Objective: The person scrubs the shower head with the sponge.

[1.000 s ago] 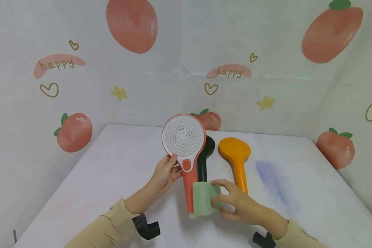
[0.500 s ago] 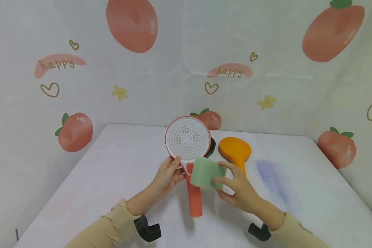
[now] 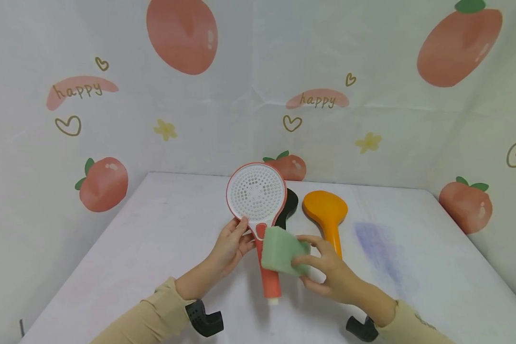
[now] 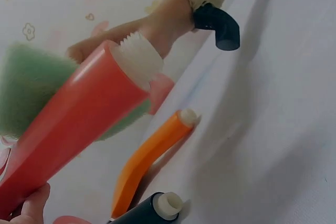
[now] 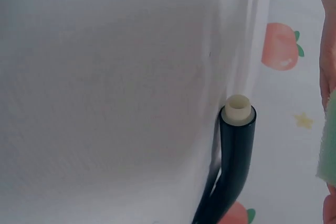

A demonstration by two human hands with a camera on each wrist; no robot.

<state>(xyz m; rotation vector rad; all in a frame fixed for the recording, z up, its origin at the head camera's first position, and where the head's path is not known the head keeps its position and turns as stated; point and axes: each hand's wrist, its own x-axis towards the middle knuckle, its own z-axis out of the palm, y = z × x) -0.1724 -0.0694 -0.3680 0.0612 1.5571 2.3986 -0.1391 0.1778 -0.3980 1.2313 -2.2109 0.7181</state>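
Note:
A red shower head [image 3: 257, 193] with a white perforated face is held up, tilted, over the table by my left hand [image 3: 232, 246], which grips it at the neck. My right hand [image 3: 331, 270] pinches a green sponge [image 3: 281, 251] against the upper handle of the shower head. In the left wrist view the red handle [image 4: 73, 114] ends in a white threaded tip, with the sponge [image 4: 37, 87] behind it. The right wrist view catches only a sliver of the sponge [image 5: 329, 145] at its right edge.
Behind the red one, a black shower head [image 3: 289, 205] lies on the white table [image 3: 163, 224], partly hidden. An orange shower head [image 3: 327, 210] lies to its right. A patterned cloth backdrop [image 3: 223, 124] rises at the table's far edge. Each wrist wears a black device [image 3: 204, 319].
The sponge has moved from the lower handle up to near the button, then slightly down again. The lower end of the shower head has swung a little to the right.

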